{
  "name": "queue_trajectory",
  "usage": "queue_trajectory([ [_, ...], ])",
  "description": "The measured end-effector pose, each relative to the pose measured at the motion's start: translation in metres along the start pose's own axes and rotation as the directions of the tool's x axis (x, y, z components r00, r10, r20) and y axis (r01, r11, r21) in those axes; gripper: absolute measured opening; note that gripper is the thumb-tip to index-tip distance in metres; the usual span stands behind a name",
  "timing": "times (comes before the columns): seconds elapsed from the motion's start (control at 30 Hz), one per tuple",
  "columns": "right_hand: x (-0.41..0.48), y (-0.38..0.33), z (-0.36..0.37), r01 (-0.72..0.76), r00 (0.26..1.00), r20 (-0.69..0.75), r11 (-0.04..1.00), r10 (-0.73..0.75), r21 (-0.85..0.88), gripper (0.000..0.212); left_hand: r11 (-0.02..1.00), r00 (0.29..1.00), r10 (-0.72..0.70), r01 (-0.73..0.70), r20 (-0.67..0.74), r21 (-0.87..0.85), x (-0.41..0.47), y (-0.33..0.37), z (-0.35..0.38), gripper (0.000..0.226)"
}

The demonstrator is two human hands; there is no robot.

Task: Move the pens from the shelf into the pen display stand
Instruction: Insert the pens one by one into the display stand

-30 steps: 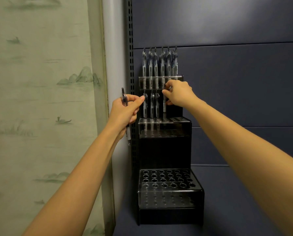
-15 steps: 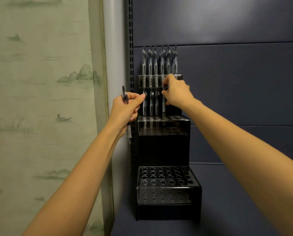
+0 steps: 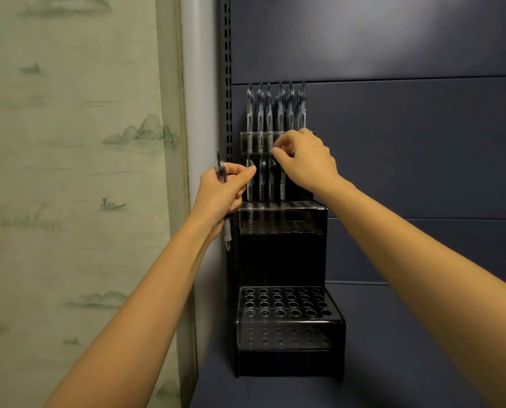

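black three-tier pen display stand [image 3: 281, 260], clear perforated plates, on dark blue shelf [image 3: 407, 348]. stand's top tier: packed row of clear pens [image 3: 275, 110]. middle tier: four upright pens [image 3: 262, 184] at the stand's left side. left hand [image 3: 222, 192], just left of the stand, grips one clear-barrelled pen [image 3: 220, 172] upright. right hand [image 3: 307, 166] bunches its fingertips over the fourth pen's top; cannot tell if they pinch it.

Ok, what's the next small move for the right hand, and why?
Probably release it: the right hand pinches the top of the fourth clear plastic pen, which stands upright in the middle tier of the black tiered pen stand. The left hand holds another clear pen.
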State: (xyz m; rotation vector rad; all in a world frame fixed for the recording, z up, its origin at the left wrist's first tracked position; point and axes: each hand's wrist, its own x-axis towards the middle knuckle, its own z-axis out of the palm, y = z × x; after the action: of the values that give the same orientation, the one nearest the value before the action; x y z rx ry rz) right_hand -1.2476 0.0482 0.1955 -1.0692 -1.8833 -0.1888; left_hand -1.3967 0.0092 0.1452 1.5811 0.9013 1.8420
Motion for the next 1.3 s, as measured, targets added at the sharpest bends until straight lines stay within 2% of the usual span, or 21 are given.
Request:
queue_trajectory([
  [0.1, -0.007, -0.019, -0.009, 0.164, 0.982, 0.068, 0.971, -0.178, 0.173, 0.029, 1.000, 1.000, -0.015, 0.015, -0.005, -0.011, 0.000, 0.000, 0.003, 0.015],
  [0.2, -0.012, -0.034, -0.012, 0.212, 0.956, 0.146, 0.941, -0.256, 0.264, 0.027, 1.000, 1.000, -0.005, 0.005, -0.024, 0.006, 0.000, 0.001, 0.008, 0.017],
  [0.27, -0.013, -0.039, -0.008, 0.223, 0.947, 0.166, 0.935, -0.274, 0.275, 0.027, 0.999, 0.999, 0.016, -0.014, -0.040, 0.046, 0.000, 0.002, 0.012, 0.016],
  [0.37, -0.012, -0.043, -0.001, 0.232, 0.949, 0.153, 0.940, -0.275, 0.252, 0.031, 0.992, 0.997, 0.030, -0.021, -0.073, 0.120, 0.000, 0.004, 0.014, 0.025],
  [0.53, -0.009, -0.044, -0.002, 0.194, 0.954, 0.167, 0.939, -0.247, 0.283, 0.016, 0.954, 0.996, 0.069, -0.049, -0.057, 0.297, 0.004, 0.009, 0.009, 0.015],
  [0.63, -0.001, -0.043, -0.014, 0.137, 0.977, 0.116, 0.939, -0.181, 0.316, 0.021, 0.902, 0.992, 0.122, -0.116, 0.011, 0.416, 0.010, 0.011, -0.002, 0.016],
  [0.8, 0.019, -0.031, -0.036, 0.060, 0.997, 0.022, 0.931, -0.073, 0.359, 0.023, 0.751, 0.983, 0.142, -0.184, 0.117, 0.634, 0.016, 0.012, -0.018, 0.019],
  [1.07, 0.033, 0.003, -0.042, -0.014, 0.999, -0.046, 0.995, 0.018, 0.098, 0.031, 0.443, 0.969, 0.162, -0.239, 0.185, 0.864, 0.020, 0.010, -0.027, 0.027],
  [1.3, 0.028, 0.024, -0.023, -0.065, 0.998, -0.020, 0.997, 0.066, 0.049, 0.034, 0.390, 0.969, 0.116, -0.247, 0.219, 0.887, 0.022, 0.010, -0.025, 0.028],
])
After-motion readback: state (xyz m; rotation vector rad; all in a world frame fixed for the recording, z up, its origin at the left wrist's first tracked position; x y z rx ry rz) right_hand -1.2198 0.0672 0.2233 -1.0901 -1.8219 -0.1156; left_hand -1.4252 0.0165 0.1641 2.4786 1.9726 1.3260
